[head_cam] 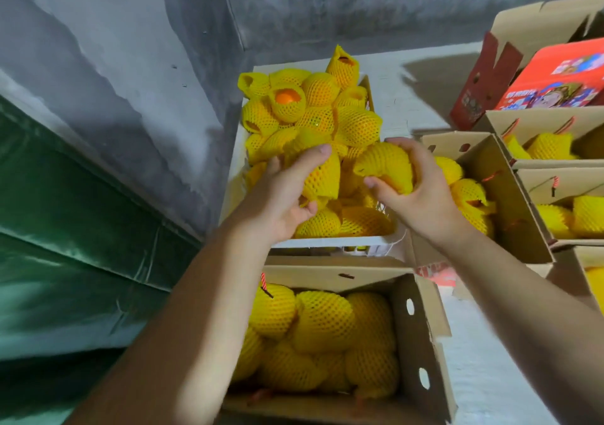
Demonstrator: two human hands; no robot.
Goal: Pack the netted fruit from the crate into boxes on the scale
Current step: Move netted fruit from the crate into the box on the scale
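Note:
A white crate (327, 242) holds a heap of oranges in yellow foam netting (313, 110). My left hand (281, 195) grips one netted fruit (322, 176) above the crate. My right hand (415, 192) grips another netted fruit (385, 163) over the crate's right side. Just below the crate stands an open cardboard box (418, 336), filled with several netted fruit (323, 323). The scale is hidden under it.
More open cardboard boxes with netted fruit (523, 215) stand to the right, and red printed boxes (555, 78) lie at the back right. A grey concrete wall (130, 64) and a green sheet (65, 228) close off the left side.

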